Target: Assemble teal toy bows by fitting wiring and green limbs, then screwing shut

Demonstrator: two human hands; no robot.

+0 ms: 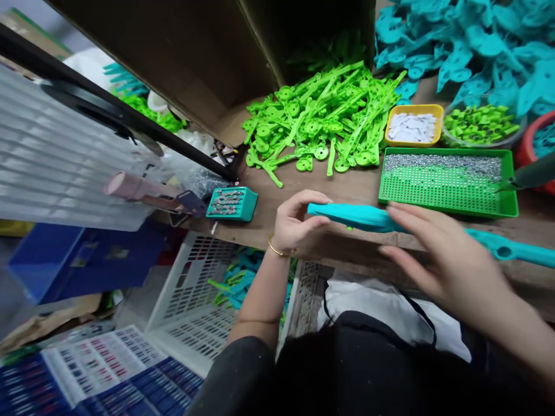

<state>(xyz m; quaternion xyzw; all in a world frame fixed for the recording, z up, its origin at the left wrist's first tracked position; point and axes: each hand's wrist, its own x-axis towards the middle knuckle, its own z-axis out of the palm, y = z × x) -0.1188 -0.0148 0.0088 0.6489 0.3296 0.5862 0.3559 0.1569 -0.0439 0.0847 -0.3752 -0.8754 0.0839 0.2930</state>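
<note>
A long turquoise plastic piece [359, 216], with a round hole towards its right part, lies level across the front of the bench and runs out of view at the right. My left hand [299, 222], with a thin gold bangle at the wrist, pinches its left tip between thumb and fingers. Over its middle is my right hand [446, 248], fingers stretched along the top of the piece and thumb apart below. That hand hides part of the piece. Just behind stands a green perforated tray [433, 196] with small metal screws or pins along its far side.
Bright green plastic parts [321, 121] are heaped behind, turquoise parts [477, 46] at the back right. A yellow tub [439, 124] holds white pieces. At left stands a teal box [247, 205] of metal pins; below, a white crate [173, 294] contains turquoise and green parts.
</note>
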